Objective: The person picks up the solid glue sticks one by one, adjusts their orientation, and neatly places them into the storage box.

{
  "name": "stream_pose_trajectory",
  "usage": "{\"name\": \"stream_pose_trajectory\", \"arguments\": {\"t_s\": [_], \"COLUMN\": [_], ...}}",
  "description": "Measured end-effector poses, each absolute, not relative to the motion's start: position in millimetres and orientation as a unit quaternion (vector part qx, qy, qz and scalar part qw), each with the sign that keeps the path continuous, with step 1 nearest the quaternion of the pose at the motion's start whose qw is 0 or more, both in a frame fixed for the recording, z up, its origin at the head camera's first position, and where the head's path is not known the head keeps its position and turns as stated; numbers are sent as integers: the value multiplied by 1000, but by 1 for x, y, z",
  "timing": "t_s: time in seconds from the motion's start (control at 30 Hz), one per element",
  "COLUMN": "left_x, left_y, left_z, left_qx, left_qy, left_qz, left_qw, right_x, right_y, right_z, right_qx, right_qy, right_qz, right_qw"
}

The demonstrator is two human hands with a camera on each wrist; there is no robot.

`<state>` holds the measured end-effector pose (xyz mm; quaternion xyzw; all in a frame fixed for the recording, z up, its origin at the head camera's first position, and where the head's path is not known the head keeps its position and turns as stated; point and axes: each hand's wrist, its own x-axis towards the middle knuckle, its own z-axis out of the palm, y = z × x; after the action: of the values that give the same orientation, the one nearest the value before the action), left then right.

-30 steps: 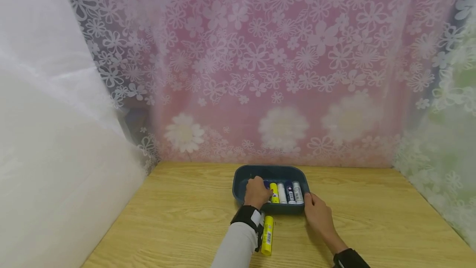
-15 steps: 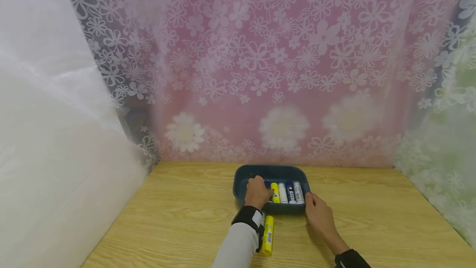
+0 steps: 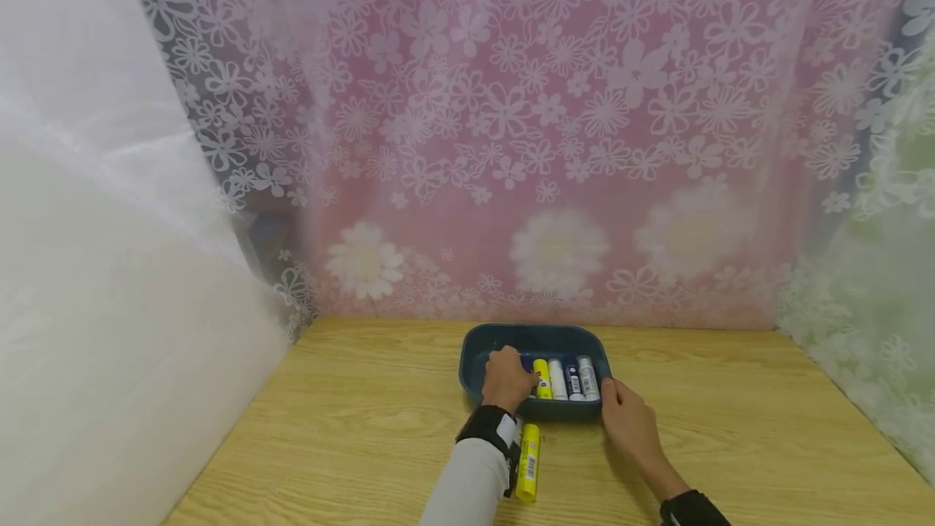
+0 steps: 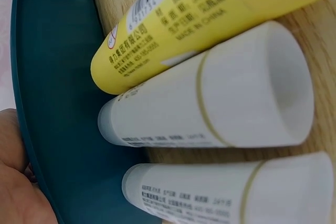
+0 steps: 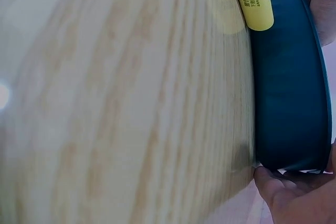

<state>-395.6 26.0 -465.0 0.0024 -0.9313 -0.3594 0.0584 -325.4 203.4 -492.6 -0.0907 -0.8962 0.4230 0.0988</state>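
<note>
A dark teal plastic tray (image 3: pixel 475 339) holds a row of glue sticks: a yellow one (image 3: pixel 542 380), a white one (image 3: pixel 558 381), a dark blue one (image 3: pixel 572 377) and a grey-white one (image 3: pixel 588 380). My left hand (image 3: pixel 507 381) reaches over the tray's near wall, fingers curled down inside. It appears to pinch another dark blue glue stick (image 3: pixel 527 363) at the row's left end; the fingertips are mostly hidden. My right hand (image 3: pixel 630 420) grips the tray's near right corner, as the right wrist view (image 5: pixel 294 195) also has it.
On the wooden table (image 3: pixel 351 428), a yellow glue stick (image 3: pixel 528 465) lies before the tray. Beside it in the left wrist view lie two white glue sticks (image 4: pixel 210 98), mostly covered by my left wrist in the head view. A pink flowered curtain (image 3: pixel 467 144) hangs behind the table.
Both hands keep their places at the tray. The whole scene shifts only very slightly to the right in the head view.
</note>
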Motion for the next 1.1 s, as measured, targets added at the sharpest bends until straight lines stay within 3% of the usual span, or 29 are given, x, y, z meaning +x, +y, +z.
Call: {"name": "stream_pose_trajectory", "arguments": {"t_s": [0.77, 1.1], "left_x": [-395, -393], "left_y": [17, 15], "left_z": [-454, -432], "left_qx": [-26, -92], "left_qy": [-933, -938], "left_qz": [-356, -328], "left_qw": [56, 62], "right_x": [-324, -324], "right_y": [202, 203], "right_z": [-491, -492], "right_qx": [-86, -88], "right_qy": [-897, -898], "right_qz": [423, 419], "right_qw": [97, 103]}}
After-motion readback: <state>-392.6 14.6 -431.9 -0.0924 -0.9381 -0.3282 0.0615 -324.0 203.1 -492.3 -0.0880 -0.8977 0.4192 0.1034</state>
